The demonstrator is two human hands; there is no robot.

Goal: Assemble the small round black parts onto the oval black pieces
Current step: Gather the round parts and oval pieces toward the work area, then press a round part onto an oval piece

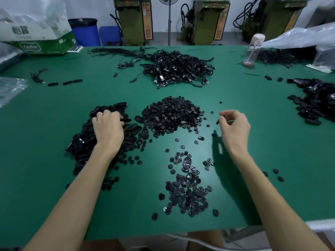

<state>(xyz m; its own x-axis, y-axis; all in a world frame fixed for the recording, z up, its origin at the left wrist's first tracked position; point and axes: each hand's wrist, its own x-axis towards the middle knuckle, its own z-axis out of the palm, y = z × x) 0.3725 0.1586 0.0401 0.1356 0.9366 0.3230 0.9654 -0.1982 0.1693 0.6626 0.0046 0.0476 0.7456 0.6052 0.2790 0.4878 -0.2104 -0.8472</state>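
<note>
Reaching across the green bench, the person's left hand lies palm down on the pile of oval black pieces towards the left edge. Its fingers are curled down into the pile, and whether they have closed round a piece cannot be told. The right hand hovers above the bench right of the middle, casting a shadow below it. Its fingers are bent and its thumb and forefinger are drawn together on a small dark part, too blurred to tell more about.

Between the two hands, in the middle of the bench, sits the main heap of small round black parts, with loose ones strewn around its near side. A thinner scatter of the same round parts lies close to the front edge. Just behind that scatter a single oval piece lies flat, with something shiny in its hollow. A few oval pieces have slid from the left pile and lie just beside the main heap.

Behind the heap, towards the far edge, is a tangle of black cables. At the right edge lies a second heap of oval black pieces. A clear bottle with a pink cap stands near the far right corner, beside clear plastic bags. A green and white carton sits at the far left corner. Beyond the bench stand olive-green machines, a pedestal fan and a blue bin
</note>
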